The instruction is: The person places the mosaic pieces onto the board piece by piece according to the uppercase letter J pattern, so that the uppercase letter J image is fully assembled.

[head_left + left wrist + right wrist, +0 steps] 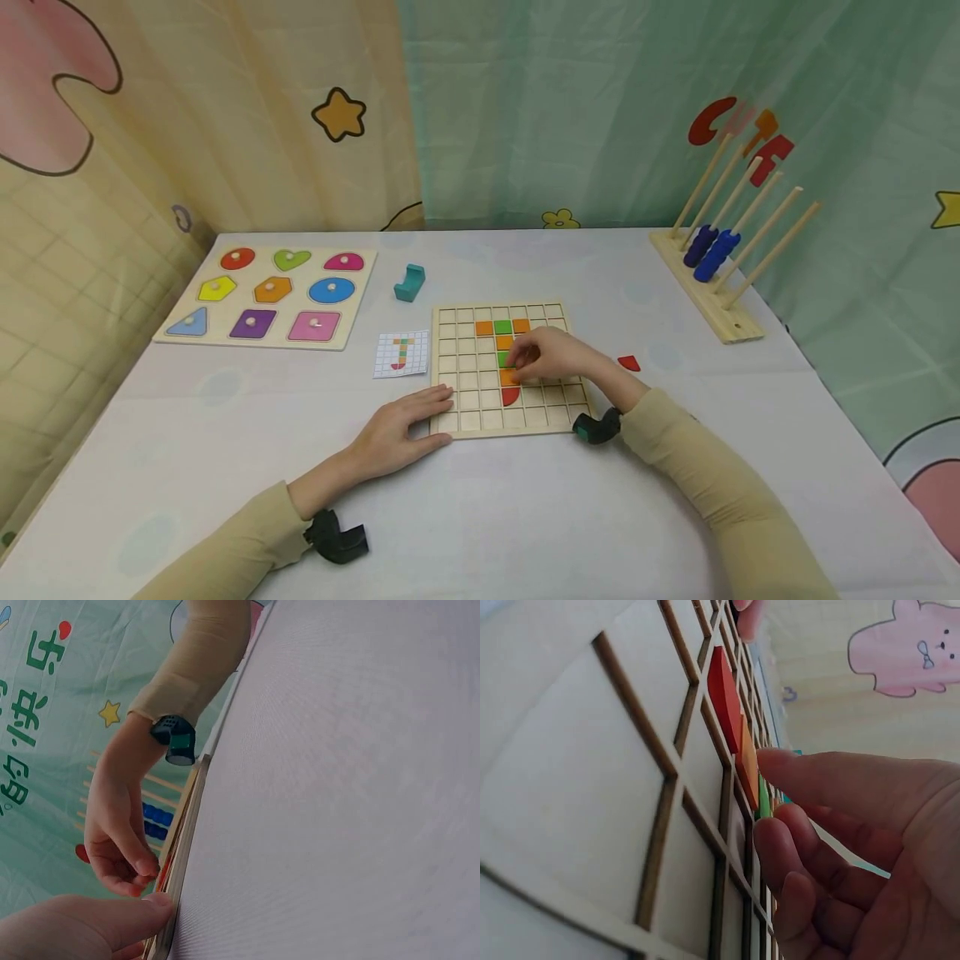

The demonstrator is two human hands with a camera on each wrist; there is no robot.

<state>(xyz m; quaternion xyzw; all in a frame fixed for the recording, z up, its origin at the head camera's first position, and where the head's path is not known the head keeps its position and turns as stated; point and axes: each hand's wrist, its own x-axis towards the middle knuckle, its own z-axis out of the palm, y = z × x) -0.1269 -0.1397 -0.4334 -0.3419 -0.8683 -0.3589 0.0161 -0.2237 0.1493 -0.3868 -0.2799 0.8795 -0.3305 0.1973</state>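
Observation:
A wooden grid board (468,346) lies flat on the table, with orange, green and red tiles set in its cells. My right hand (553,353) is over the column of tiles, its fingers loosely bent. In the right wrist view, thumb and index finger stand apart beside an orange tile (746,769) and a green tile (764,796); no piece shows between them. Below the orange tile sits a red quarter-round tile (511,397). Flat and with straight fingers, my left hand (397,429) rests against the board's left edge; the left wrist view shows its thumb touching the rim.
A pattern card (385,360) lies left of the board. Beyond it are a knobbed shape puzzle (225,317) and a teal curved block (410,283). To the right are a loose red piece (629,363) and a peg stand (723,312) with blue beads.

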